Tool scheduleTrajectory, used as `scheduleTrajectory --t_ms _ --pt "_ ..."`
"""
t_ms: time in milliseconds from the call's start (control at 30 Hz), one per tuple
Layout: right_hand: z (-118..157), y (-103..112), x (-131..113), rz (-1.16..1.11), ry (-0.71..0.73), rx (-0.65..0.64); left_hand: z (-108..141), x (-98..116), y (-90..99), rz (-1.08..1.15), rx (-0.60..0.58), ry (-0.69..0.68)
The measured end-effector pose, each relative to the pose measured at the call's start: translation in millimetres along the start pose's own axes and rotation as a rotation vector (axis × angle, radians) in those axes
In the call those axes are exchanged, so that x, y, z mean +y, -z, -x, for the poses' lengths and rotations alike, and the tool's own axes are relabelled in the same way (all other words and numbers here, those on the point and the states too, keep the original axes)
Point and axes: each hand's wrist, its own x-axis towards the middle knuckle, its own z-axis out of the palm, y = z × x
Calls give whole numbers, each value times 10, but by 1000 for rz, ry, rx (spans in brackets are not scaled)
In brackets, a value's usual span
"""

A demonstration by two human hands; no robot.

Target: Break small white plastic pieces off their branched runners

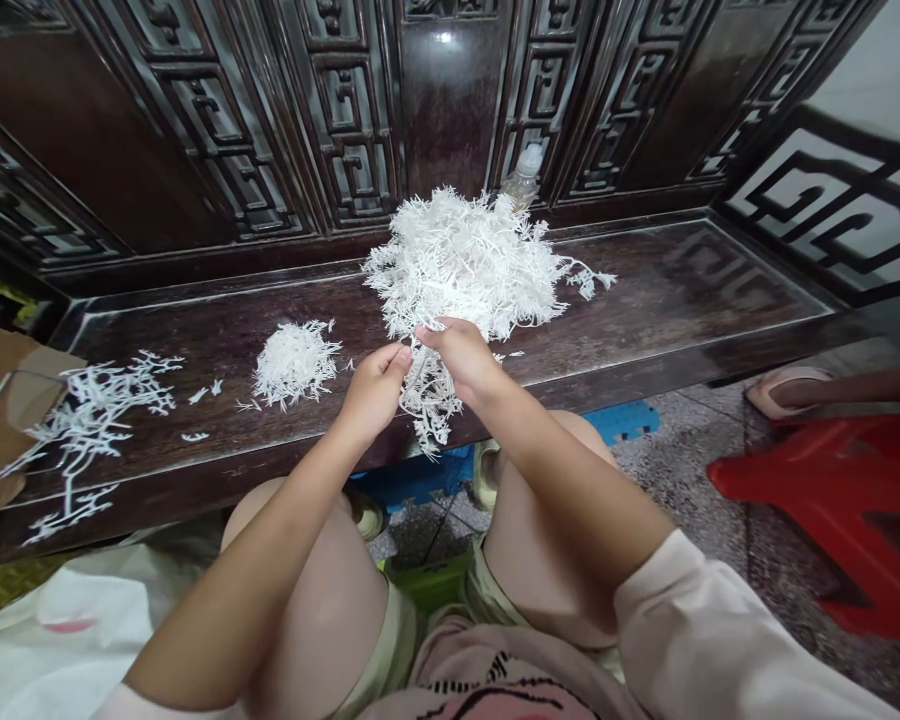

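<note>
1. A person's right hand [461,355] pinches a large white branching clump [457,265] near its base, fingers closed on the stems, and lifts it above the table [645,290].
2. The left hand [375,390] sits just beside it, fingers [397,360] curled nearly shut against the lower stems; whether they grip cannot be told.
3. A small white pile [294,363] and loose white sprigs [94,420] lie apart on the dark polished wood, near a cardboard sheet [0,400].
4. Carved lattice panels [217,120] rise behind the table, a plastic bottle [525,175] standing against them behind the clump.
5. Below, a speckled stone floor [682,470] carries a blue foam mat [622,420] and a red plastic stool [832,510]; a white plastic bag [67,640] lies at lower left.
</note>
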Motion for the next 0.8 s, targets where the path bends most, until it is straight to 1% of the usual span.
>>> scheduleTrajectory --t_ms 67,100,133,167,200,267,333,400,433,500,600,700,800 --pt "-69 111 -62 3 -16 102 65 19 8 30 -13 -12" --pt "-117 197 -96 13 -23 194 109 30 16 32 -29 -19" --pt "-167 292 -125 14 -6 266 152 39 26 32 -47 -24" --pt "-212 384 -145 28 20 310 188 46 35 38 -62 -20" --pt "-248 460 -154 57 50 294 210 48 43 60 -66 -6" --pt "-276 528 -141 118 2 105 193 34 58 154 -40 56" --pt "-250 470 -107 173 -22 -86 92 -11 87 248 12 145" --pt "-194 336 -80 211 8 -207 -62 -95 160 271 71 219" --pt "-166 266 -74 220 23 -240 -143 -155 220 249 101 244" --pt "-126 158 -69 219 24 -262 -283 -308 386 183 162 275" --pt "-118 111 -60 183 -5 -217 -393 -587 695 133 199 361" --pt "-143 143 -42 137 10 -151 -397 -829 955 127 234 459" --pt "-164 178 -30 118 16 -104 -375 -973 1094 136 288 443"
